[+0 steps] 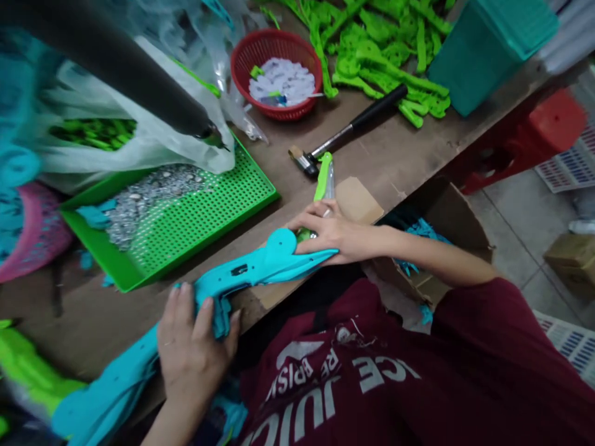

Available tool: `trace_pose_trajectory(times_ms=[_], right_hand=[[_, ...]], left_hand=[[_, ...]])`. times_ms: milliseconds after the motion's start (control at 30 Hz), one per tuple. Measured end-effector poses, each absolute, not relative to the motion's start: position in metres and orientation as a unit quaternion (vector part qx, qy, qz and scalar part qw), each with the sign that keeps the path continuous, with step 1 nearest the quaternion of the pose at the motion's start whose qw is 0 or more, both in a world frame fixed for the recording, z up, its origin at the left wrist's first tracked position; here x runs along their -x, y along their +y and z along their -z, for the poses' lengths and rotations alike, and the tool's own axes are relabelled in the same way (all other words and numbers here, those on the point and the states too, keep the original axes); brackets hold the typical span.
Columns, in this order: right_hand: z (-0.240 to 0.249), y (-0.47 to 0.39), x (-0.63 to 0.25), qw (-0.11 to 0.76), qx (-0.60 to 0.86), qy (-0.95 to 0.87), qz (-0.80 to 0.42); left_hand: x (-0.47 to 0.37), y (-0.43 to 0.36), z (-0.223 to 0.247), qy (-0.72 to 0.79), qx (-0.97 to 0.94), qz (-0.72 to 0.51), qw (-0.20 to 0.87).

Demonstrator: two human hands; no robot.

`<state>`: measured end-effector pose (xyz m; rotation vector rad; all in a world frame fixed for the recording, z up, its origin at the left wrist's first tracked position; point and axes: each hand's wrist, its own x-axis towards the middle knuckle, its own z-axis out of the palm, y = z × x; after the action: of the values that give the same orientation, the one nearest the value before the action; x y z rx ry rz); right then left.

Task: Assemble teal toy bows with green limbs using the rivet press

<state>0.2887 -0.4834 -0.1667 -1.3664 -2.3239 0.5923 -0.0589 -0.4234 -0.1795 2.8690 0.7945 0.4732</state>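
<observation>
A stack of turquoise plastic parts (pixel 260 263) lies along the table's near edge, over a piece of cardboard (pixel 357 201). My left hand (pixel 193 341) is curled over the stack's left end, fingers bent round it. At its right end my right hand (pixel 330 235) rests with bent fingers on a green part (pixel 324 176) that has a clear piece alongside; the fingertips are partly hidden. A hammer (pixel 356 127) with a black handle lies behind my right hand. More turquoise parts (pixel 111 390) lie to the left of my left hand.
A green perforated tray (pixel 199 229) holds small metal pieces. Behind are a red basket (pixel 279 111) of white pieces, a heap of green parts (pixel 385 56) and a teal bin (pixel 488 49). A dark rod (pixel 153 74) slants overhead at upper left. An open carton (pixel 469 217) stands below the table's edge.
</observation>
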Motion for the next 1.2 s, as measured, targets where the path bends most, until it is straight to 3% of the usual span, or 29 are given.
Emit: trace_pose_trajectory(times_ms=[500,700,967,1200], right_hand=[[0.165,-0.481,-0.274,0.275,0.503,-0.776,-0.261],[0.171,-0.479,-0.275,0.326,0.49,-0.776,-0.228],[0.169,-0.479,-0.28,0.284,0.476,-0.806,-0.209],[0.171,-0.482,-0.281,0.29,0.477,-0.813,-0.166]], left_hand=[[0.058,-0.423,0.179,0.255,-0.954,-0.134,0.082],[0.051,-0.426,0.181,0.24,-0.955,-0.174,0.029],[0.047,-0.417,0.148,0.197,-0.973,-0.104,0.063],[-0.02,-0.418,0.139,0.133,-0.974,-0.14,0.115]])
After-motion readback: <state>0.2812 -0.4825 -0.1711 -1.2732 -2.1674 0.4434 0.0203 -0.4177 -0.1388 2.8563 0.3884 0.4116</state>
